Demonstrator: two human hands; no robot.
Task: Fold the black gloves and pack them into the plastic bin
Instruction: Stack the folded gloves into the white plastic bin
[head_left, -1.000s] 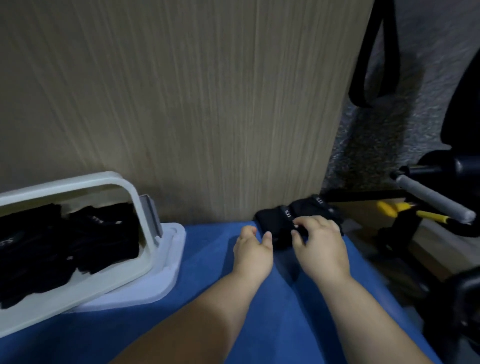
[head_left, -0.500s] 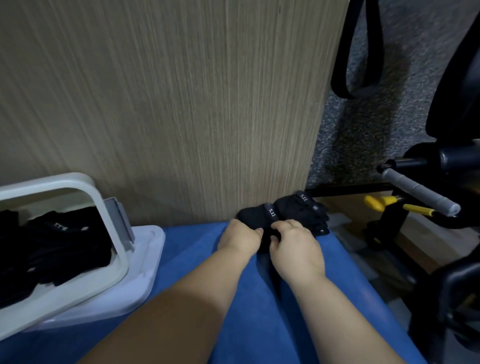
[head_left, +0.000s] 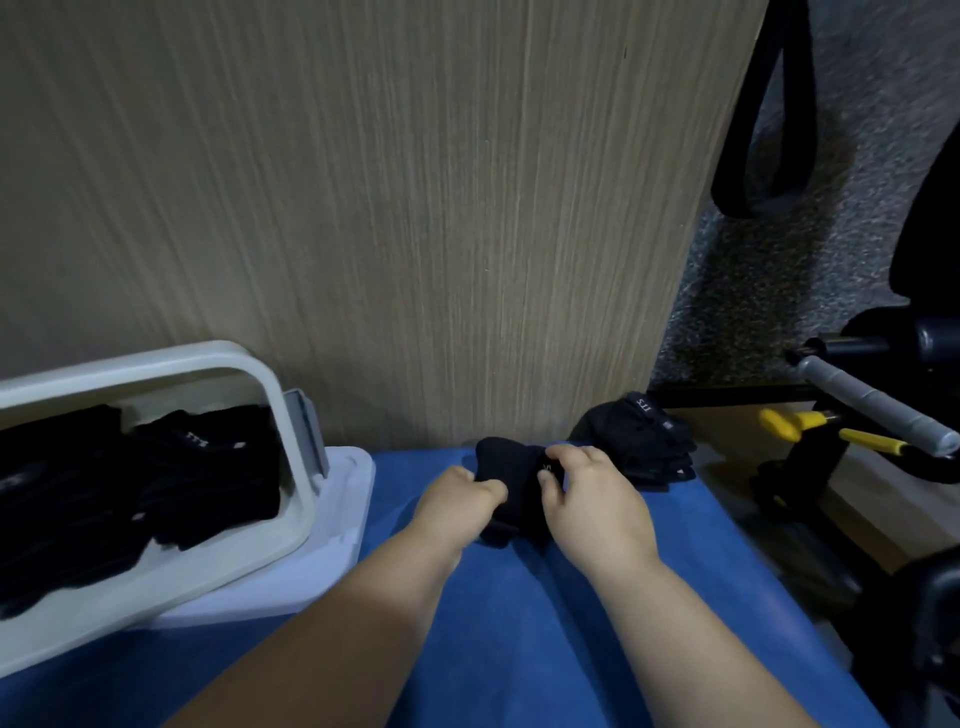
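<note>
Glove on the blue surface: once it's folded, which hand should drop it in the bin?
Left, likely. The bin lies to the left of the glove, and the left hand grips the glove's bin-side end; the right hand would have to cross over.

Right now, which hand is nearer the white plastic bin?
Left. The left hand sits right of the bin; the right hand is farther right, beyond the glove both grip.

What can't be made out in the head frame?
Head view:
- held glove: fold state hidden by left hand and right hand.
- plastic bin: left end cut off by frame edge; packed gloves merge, uncountable.
- loose glove pile: dark, count unclear; cuff lettering too small.
</note>
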